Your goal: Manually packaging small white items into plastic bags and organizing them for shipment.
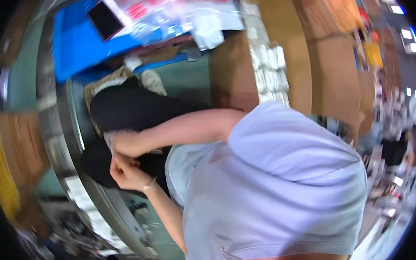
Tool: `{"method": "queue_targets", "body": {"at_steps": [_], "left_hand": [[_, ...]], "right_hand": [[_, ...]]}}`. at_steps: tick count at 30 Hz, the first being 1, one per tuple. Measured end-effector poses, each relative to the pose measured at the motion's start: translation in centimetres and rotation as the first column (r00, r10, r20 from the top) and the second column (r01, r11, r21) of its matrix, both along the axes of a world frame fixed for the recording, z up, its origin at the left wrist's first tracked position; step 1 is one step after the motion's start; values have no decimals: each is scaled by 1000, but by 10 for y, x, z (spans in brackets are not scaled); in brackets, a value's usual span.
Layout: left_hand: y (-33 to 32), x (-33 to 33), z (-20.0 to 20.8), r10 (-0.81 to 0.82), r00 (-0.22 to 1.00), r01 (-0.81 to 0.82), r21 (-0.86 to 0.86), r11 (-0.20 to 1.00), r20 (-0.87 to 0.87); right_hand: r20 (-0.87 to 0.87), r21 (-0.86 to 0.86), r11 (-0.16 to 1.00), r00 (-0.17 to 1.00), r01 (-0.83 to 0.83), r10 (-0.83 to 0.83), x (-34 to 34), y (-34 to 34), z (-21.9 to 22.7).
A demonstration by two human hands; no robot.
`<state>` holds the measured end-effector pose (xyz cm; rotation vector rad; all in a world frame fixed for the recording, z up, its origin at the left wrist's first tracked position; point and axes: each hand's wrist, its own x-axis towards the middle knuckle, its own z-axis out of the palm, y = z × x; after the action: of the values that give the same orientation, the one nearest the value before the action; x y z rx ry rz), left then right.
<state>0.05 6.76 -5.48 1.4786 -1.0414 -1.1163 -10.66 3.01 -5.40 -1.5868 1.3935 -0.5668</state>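
Observation:
My two hands meet over the black trousers (125, 104) on my lap. My left hand (129, 175), with a bracelet at its wrist, has its fingers curled in and pressed together. Right above it my right hand (127, 143) is closed too, and motion smears its fingers. A thin pale strip (108, 140) shows at the edge of my right hand. It is too small and blurred to name, and what lies between the fingers is hidden.
A blue surface (74, 43) at the top holds a dark phone (105, 21) and clear plastic bags (172, 13) with red print. White packs (268, 66) stand beside brown cardboard (330, 65). A metal rail (67, 119) with white packages (86, 199) runs along the left.

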Motion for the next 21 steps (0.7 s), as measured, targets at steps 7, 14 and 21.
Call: {"method": "queue_targets", "body": {"at_steps": [7, 14, 21], "left_hand": [[-36, 11, -4, -218, 945, 239, -58, 969, 245], [-81, -13, -4, -547, 676, 647, -42, 762, 494], [-103, 24, 2, -386, 758, 349, 172, 921, 526]], "right_hand": [[-153, -775, 626, 935, 87, -320, 2, 18, -34], [-457, -376, 918, 888, -130, -61, -6, 71, -10], [-15, -690, 646, 886, 327, -464, -18, 54, 14]]}}
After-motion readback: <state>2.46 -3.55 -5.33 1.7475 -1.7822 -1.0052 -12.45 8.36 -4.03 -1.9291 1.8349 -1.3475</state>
